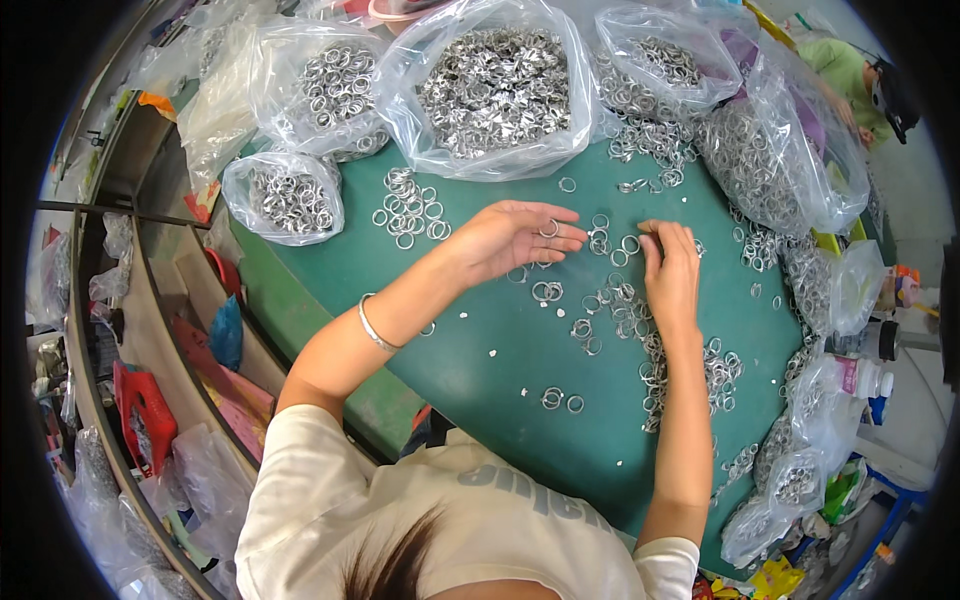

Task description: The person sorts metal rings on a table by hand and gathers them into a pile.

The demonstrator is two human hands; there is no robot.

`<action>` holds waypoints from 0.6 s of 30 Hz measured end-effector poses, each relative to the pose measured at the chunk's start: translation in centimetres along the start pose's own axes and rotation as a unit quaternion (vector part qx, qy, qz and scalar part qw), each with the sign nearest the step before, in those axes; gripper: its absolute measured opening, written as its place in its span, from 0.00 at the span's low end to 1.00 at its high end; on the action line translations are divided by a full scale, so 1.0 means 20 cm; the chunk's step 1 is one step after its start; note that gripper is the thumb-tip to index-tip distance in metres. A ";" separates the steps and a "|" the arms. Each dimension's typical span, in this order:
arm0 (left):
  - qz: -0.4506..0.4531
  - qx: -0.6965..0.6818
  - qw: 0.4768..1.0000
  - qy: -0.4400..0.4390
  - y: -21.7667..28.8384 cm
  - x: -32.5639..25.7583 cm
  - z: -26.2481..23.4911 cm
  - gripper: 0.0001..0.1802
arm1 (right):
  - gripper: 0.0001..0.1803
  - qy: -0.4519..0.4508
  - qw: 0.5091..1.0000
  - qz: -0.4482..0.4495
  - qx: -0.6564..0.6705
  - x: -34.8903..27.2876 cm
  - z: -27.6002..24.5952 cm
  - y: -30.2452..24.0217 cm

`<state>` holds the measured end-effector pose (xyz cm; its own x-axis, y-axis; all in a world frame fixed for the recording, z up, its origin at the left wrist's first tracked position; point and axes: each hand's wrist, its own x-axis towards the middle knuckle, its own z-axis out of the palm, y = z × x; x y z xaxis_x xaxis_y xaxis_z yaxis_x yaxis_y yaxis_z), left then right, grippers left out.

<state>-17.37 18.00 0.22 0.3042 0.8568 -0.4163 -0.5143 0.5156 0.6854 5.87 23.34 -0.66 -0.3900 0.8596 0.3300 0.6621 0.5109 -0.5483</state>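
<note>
Left hand (510, 238) lay palm-up, fingers spread open, one small silver metal ring (549, 229) resting on the fingertips. Loose rings of the same kind (610, 300) lay scattered at its 4 o'clock. Right hand (670, 270) was palm-down, fingers curled, tips pinching at rings; whether one was gripped, cannot tell. Judged light, stiff, smooth and apt to slide; best pinched across the rim. Green felt-like tabletop (500, 350) looked grippy; clear plastic bags of rings (495, 85) crowded 12 o'clock, room cluttered
</note>
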 end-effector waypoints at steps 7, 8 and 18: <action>0.160 0.524 0.835 0.051 -0.04 0.02 0.10 0.15 | 0.11 -0.054 0.995 -0.054 -0.060 0.01 -0.05 -0.02; 0.115 0.400 0.909 0.019 -0.06 0.04 0.11 0.16 | 0.12 -0.077 0.992 -0.048 -0.083 0.01 -0.03 -0.01; 0.149 0.318 0.936 0.009 -0.08 0.00 0.06 0.17 | 0.17 -0.053 0.993 0.060 0.089 -0.09 -0.08 -0.10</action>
<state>-15.62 17.24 -0.20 0.2069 0.9658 -0.1563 0.0085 0.1580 0.9874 6.17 20.83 1.04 -0.3862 0.9053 0.1770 0.5885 0.3896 -0.7084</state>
